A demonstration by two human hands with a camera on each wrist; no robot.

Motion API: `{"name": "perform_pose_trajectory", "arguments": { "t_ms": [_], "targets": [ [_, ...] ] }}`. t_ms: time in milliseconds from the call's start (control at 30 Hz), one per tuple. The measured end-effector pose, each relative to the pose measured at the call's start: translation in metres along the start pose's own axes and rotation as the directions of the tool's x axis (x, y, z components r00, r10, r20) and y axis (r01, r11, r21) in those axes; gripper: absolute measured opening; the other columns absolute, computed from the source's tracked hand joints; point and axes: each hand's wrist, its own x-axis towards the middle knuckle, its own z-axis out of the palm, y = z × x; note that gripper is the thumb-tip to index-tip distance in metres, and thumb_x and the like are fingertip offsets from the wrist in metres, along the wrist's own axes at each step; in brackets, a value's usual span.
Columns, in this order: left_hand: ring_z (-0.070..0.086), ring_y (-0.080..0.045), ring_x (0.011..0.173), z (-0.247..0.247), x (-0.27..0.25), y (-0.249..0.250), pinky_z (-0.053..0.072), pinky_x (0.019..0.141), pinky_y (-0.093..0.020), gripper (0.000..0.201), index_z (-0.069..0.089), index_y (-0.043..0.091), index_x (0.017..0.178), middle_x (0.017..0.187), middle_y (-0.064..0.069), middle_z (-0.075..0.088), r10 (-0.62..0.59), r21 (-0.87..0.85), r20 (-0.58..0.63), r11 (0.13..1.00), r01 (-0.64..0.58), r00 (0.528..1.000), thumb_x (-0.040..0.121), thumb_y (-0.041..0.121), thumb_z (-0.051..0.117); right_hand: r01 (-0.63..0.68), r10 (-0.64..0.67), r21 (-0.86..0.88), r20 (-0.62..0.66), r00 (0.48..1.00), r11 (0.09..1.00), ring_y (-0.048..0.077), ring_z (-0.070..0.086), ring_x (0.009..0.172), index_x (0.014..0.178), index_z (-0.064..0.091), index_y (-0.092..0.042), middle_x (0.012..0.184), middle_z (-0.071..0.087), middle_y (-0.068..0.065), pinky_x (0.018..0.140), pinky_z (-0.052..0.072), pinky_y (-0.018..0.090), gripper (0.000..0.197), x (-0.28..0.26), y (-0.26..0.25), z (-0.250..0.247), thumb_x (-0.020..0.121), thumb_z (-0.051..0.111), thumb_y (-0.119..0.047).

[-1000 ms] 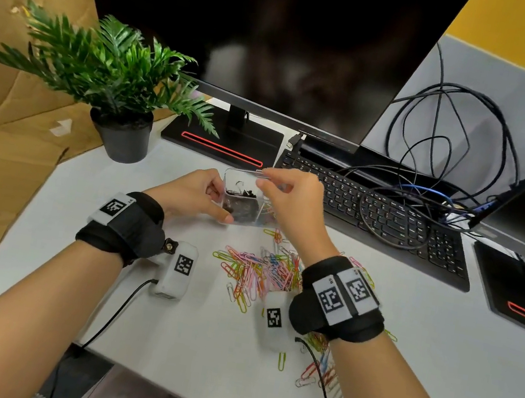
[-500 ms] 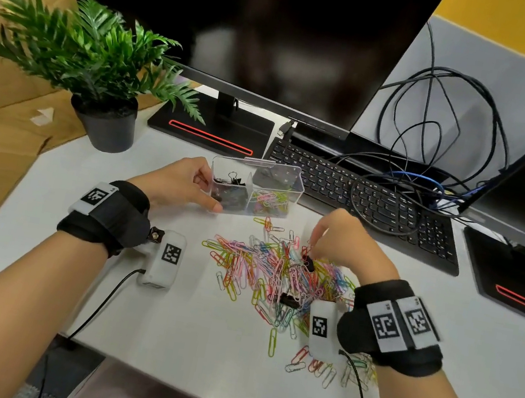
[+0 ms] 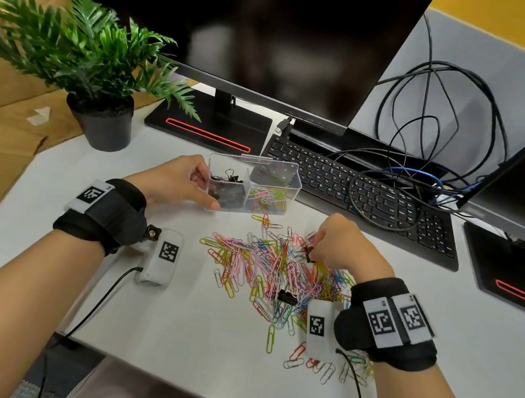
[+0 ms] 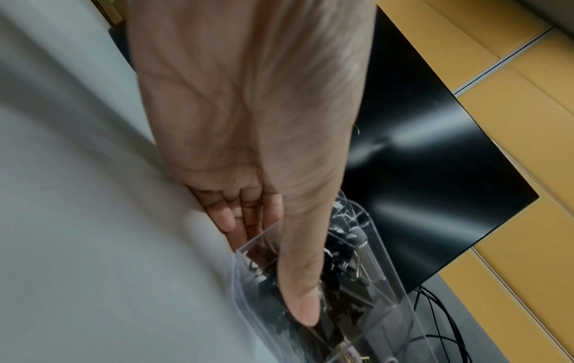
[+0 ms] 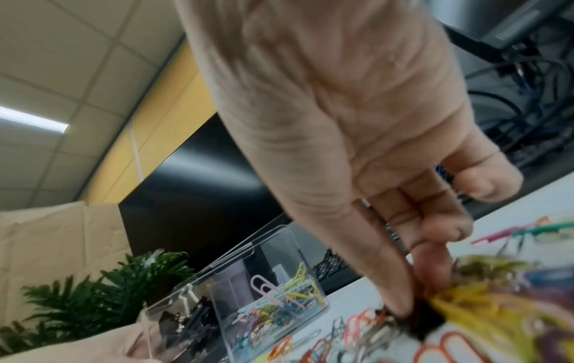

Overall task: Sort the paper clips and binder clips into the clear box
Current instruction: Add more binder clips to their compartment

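The clear box [image 3: 280, 173] stands on the white desk with black binder clips [image 3: 226, 181] in its left compartment and coloured paper clips [image 3: 268, 199] in its right. My left hand [image 3: 204, 189] grips the box's left end, thumb [image 4: 299, 289] along the front wall and fingers on the side wall. A loose pile of coloured paper clips [image 3: 256, 267] lies in front of the box. My right hand [image 3: 311, 253] is down on the pile's far right part, thumb and forefinger pinching a small black binder clip [image 5: 424, 323]. Another black binder clip [image 3: 284, 296] lies lower in the pile.
A black keyboard [image 3: 359, 194] with tangled cables [image 3: 433, 123] lies just behind the box and my right hand. A potted plant [image 3: 101, 74] stands at the back left, a monitor base [image 3: 210, 127] behind the box. A second monitor's base [image 3: 519, 273] is at the right.
My right hand left the top of the box, came down to the pile and closed its fingertips on a black binder clip. The left hand stayed on the box.
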Motion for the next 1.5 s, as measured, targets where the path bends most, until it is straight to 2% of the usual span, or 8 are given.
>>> {"name": "perform_pose_trajectory", "arguments": {
  "t_ms": [100, 300, 500, 733, 833, 1133, 1367, 1500],
  "targets": [
    [0.044, -0.011, 0.064, 0.000, 0.000, -0.001, 0.035, 0.060, -0.024, 0.044, 0.052, 0.017, 0.090, 0.071, 0.004, 0.047, -0.004, -0.002, 0.000, 1.000, 0.004, 1.000, 0.066, 0.016, 0.088, -0.005, 0.010, 0.072, -0.074, 0.997, 0.997, 0.031, 0.065, 0.079, 0.094, 0.064, -0.002, 0.094, 0.066, 0.015, 0.064, 0.053, 0.033, 0.019, 0.003, 0.004, 0.004, 0.081, 0.070, -0.014],
    [0.045, -0.013, 0.066, 0.000, 0.002, -0.006, 0.036, 0.063, -0.026, 0.046, 0.053, 0.016, 0.090, 0.073, 0.003, 0.048, 0.007, -0.043, -0.002, 0.999, -0.007, 1.000, 0.062, 0.014, 0.089, -0.010, 0.010, 0.095, -0.006, 1.000, 0.995, 0.029, 0.061, 0.080, 0.095, 0.059, -0.003, 0.093, 0.064, 0.012, 0.063, 0.047, 0.031, 0.041, 0.000, 0.002, 0.004, 0.069, 0.085, -0.023],
    [0.044, -0.011, 0.063, 0.001, 0.002, -0.005, 0.035, 0.060, -0.023, 0.044, 0.051, 0.015, 0.088, 0.070, 0.003, 0.048, 0.004, -0.067, -0.006, 0.998, -0.004, 1.000, 0.064, 0.010, 0.088, 0.039, -0.041, 0.056, 0.023, 0.999, 0.998, 0.026, 0.055, 0.082, 0.094, 0.060, -0.002, 0.095, 0.060, 0.014, 0.066, 0.041, 0.028, 0.030, 0.003, -0.007, 0.008, 0.076, 0.079, -0.017],
    [0.043, -0.009, 0.061, 0.001, 0.001, -0.005, 0.033, 0.058, -0.021, 0.046, 0.052, 0.014, 0.090, 0.069, 0.004, 0.047, 0.004, -0.083, -0.001, 0.997, -0.004, 1.000, 0.063, 0.009, 0.088, 0.085, -0.084, 0.015, -0.046, 0.995, 0.996, 0.026, 0.055, 0.075, 0.078, 0.056, -0.006, 0.082, 0.058, 0.011, 0.056, 0.039, 0.025, 0.022, -0.002, -0.008, 0.013, 0.077, 0.072, -0.022],
    [0.043, -0.010, 0.063, 0.000, 0.001, -0.005, 0.034, 0.060, -0.022, 0.047, 0.052, 0.014, 0.091, 0.071, 0.004, 0.047, 0.007, -0.079, -0.001, 0.997, -0.007, 1.000, 0.063, 0.009, 0.089, 0.101, -0.092, 0.068, -0.119, 0.989, 0.993, 0.029, 0.059, 0.080, 0.085, 0.059, -0.001, 0.087, 0.060, 0.012, 0.059, 0.043, 0.029, 0.023, -0.006, -0.006, 0.009, 0.078, 0.071, -0.019],
    [0.044, -0.011, 0.064, 0.000, 0.004, -0.008, 0.035, 0.061, -0.023, 0.046, 0.053, 0.015, 0.091, 0.072, 0.003, 0.047, 0.012, -0.068, -0.001, 0.998, -0.012, 1.000, 0.062, 0.012, 0.089, 0.237, -0.129, 0.274, -0.360, 0.924, 0.932, 0.020, 0.051, 0.059, 0.077, 0.061, -0.002, 0.066, 0.056, 0.005, 0.053, 0.042, 0.028, 0.016, -0.005, -0.004, -0.006, 0.072, 0.074, -0.011],
    [0.042, -0.011, 0.064, -0.001, 0.004, -0.008, 0.034, 0.061, -0.025, 0.045, 0.053, 0.016, 0.088, 0.071, 0.005, 0.045, 0.011, -0.052, 0.002, 0.999, -0.011, 1.000, 0.063, 0.014, 0.090, 0.421, -0.240, 0.397, -0.429, 0.871, 0.816, 0.012, 0.050, 0.060, 0.078, 0.064, -0.002, 0.066, 0.056, -0.001, 0.054, 0.044, 0.020, 0.011, -0.014, -0.050, -0.023, 0.076, 0.071, -0.011],
    [0.042, -0.008, 0.061, 0.000, 0.002, -0.005, 0.034, 0.059, -0.023, 0.044, 0.050, 0.017, 0.085, 0.069, 0.006, 0.045, 0.015, -0.058, -0.006, 0.998, -0.015, 1.000, 0.064, 0.010, 0.088, 0.480, -0.319, 0.358, -0.423, 0.848, 0.801, 0.021, 0.061, 0.069, 0.078, 0.065, -0.002, 0.071, 0.062, 0.006, 0.066, 0.054, 0.034, 0.012, -0.002, -0.088, -0.025, 0.075, 0.071, -0.013]
  ]
}}
